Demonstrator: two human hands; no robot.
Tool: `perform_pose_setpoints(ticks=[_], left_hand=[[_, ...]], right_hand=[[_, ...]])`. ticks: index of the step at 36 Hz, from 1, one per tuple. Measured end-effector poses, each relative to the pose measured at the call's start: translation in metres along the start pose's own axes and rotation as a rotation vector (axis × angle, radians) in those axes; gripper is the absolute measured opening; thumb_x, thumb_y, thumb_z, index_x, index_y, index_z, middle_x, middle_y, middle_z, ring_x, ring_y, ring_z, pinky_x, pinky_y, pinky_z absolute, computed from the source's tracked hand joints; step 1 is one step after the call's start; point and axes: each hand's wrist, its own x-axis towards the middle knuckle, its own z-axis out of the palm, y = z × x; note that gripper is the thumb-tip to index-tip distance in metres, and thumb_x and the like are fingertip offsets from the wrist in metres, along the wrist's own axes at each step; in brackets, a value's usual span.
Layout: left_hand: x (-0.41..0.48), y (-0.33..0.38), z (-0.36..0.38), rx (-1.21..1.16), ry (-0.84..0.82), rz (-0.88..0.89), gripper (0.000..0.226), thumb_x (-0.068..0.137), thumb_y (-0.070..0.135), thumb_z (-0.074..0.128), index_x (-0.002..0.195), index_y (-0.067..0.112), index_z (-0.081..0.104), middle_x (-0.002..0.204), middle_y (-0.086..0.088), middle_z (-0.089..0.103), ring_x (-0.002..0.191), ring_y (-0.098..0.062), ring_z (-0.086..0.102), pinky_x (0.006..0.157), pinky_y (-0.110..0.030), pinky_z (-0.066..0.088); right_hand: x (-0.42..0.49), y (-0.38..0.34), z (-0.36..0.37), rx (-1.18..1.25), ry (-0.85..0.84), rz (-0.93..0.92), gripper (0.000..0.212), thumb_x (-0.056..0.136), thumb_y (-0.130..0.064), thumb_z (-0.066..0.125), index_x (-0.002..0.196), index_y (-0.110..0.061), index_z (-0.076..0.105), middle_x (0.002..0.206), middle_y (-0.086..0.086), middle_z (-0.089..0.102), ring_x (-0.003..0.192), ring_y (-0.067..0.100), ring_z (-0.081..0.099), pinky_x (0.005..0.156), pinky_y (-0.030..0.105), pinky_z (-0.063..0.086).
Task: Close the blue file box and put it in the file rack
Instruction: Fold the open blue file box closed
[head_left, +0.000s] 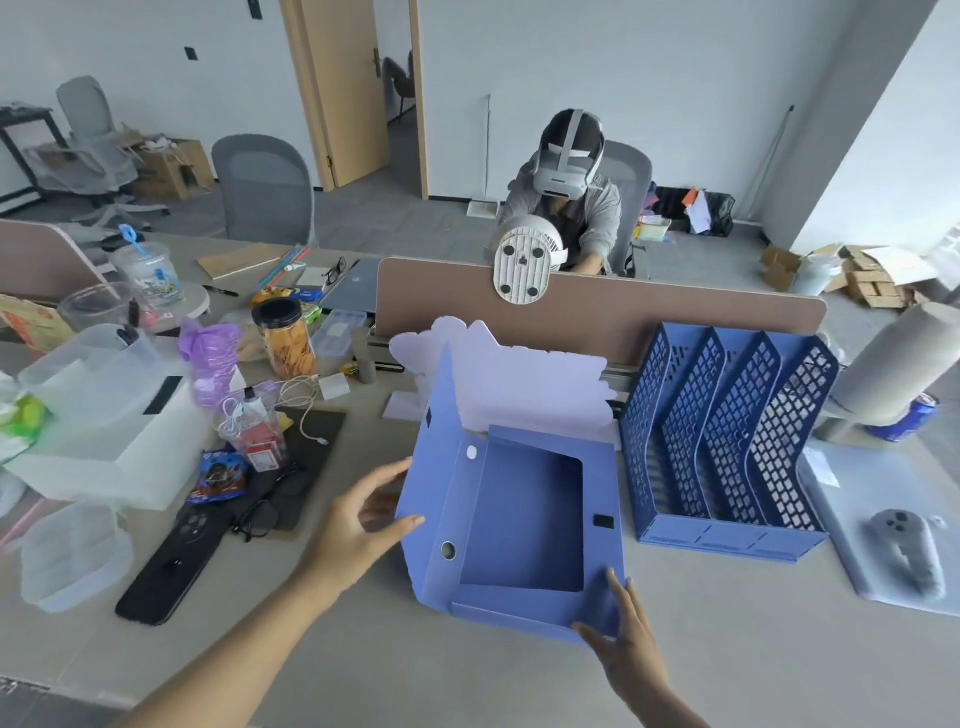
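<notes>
The blue file box (524, 519) lies flat on the desk in front of me, its inside showing. Its lid flap (439, 457) stands up along the left side. My left hand (363, 525) grips that flap, thumb on the inner face and fingers behind it. My right hand (623, 639) rests on the box's near right corner, fingers pressing its edge. Just right of the box stands the blue file rack (727, 441), with several slanted mesh dividers and nothing in its slots.
A white cloud-shaped card (519, 379) stands behind the box. Clutter on the left includes a black phone (166, 566), glasses (260, 514), a snack jar (285, 338) and plastic boxes. A grey controller (906, 551) lies right. A person wearing a headset (569, 171) sits beyond the divider (623, 306).
</notes>
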Motion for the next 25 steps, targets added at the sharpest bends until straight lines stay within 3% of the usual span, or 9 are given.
perform_pose_setpoints(ticks=[3,6,11,13,15,18,22,25], left_hand=[[-0.003,0.007,0.021,0.034,-0.070,0.032,0.056,0.083,0.011,0.076,0.130,0.036,0.059,0.118,0.013,0.071,0.112,-0.005,0.065,0.094,-0.017,0.050],[-0.002,0.009,0.040,0.019,-0.136,0.020,0.055,0.084,0.013,0.075,0.131,0.036,0.058,0.120,0.009,0.070,0.111,-0.007,0.065,0.092,-0.014,0.050],[0.010,0.006,0.067,0.044,-0.293,0.014,0.062,0.077,0.050,0.067,0.136,0.038,0.052,0.139,0.029,0.053,0.126,0.003,0.052,0.101,-0.023,0.043],[0.019,0.005,0.075,0.026,-0.308,-0.027,0.057,0.079,0.055,0.061,0.134,0.042,0.052,0.131,0.033,0.056,0.121,0.011,0.051,0.096,-0.018,0.042],[0.031,0.002,0.087,-0.022,-0.314,-0.091,0.047,0.088,0.053,0.053,0.135,0.046,0.050,0.131,0.030,0.057,0.119,0.016,0.049,0.093,-0.011,0.039],[0.053,-0.013,0.101,-0.094,-0.237,-0.172,0.038,0.103,0.031,0.043,0.141,0.035,0.043,0.151,0.012,0.042,0.138,0.000,0.036,0.110,-0.019,0.026],[0.070,-0.034,0.109,-0.025,-0.168,-0.282,0.047,0.101,0.020,0.048,0.147,0.024,0.035,0.159,-0.004,0.031,0.148,-0.020,0.027,0.117,-0.033,0.023],[0.075,-0.043,0.112,0.013,-0.160,-0.360,0.062,0.097,0.026,0.056,0.153,0.019,0.027,0.162,-0.005,0.025,0.150,-0.025,0.023,0.118,-0.038,0.023]], right_hand=[[-0.003,-0.002,-0.006,-0.021,-0.023,-0.004,0.079,0.080,-0.026,0.073,0.144,-0.040,0.029,0.161,0.004,0.017,0.145,0.020,0.026,0.107,0.031,0.032],[-0.005,-0.008,-0.012,-0.040,0.021,-0.033,0.070,0.081,-0.026,0.071,0.116,-0.070,0.030,0.158,0.003,0.027,0.143,0.022,0.029,0.109,0.033,0.031],[-0.001,-0.061,-0.016,0.191,0.196,-0.075,0.036,0.092,-0.027,0.057,0.111,-0.056,0.049,0.131,-0.015,0.058,0.127,0.008,0.050,0.109,0.031,0.038],[0.004,-0.087,-0.016,0.303,0.152,-0.096,0.028,0.094,-0.032,0.053,0.115,-0.050,0.057,0.123,-0.020,0.063,0.116,-0.004,0.055,0.106,0.027,0.042],[0.008,-0.109,-0.019,0.388,0.116,-0.112,0.032,0.095,-0.037,0.050,0.125,-0.043,0.056,0.122,-0.027,0.060,0.110,-0.016,0.053,0.100,0.015,0.041],[0.014,-0.132,-0.020,0.482,0.094,-0.126,0.040,0.095,-0.040,0.048,0.136,-0.037,0.048,0.130,-0.021,0.052,0.117,-0.006,0.047,0.093,0.012,0.034],[0.025,-0.142,-0.017,0.500,0.082,-0.083,0.050,0.090,-0.043,0.055,0.138,-0.040,0.041,0.129,-0.010,0.056,0.119,0.006,0.051,0.085,0.018,0.041],[0.033,-0.134,-0.016,0.468,0.085,-0.063,0.055,0.092,-0.022,0.058,0.141,-0.036,0.038,0.126,-0.008,0.058,0.111,0.002,0.056,0.081,0.010,0.045]])
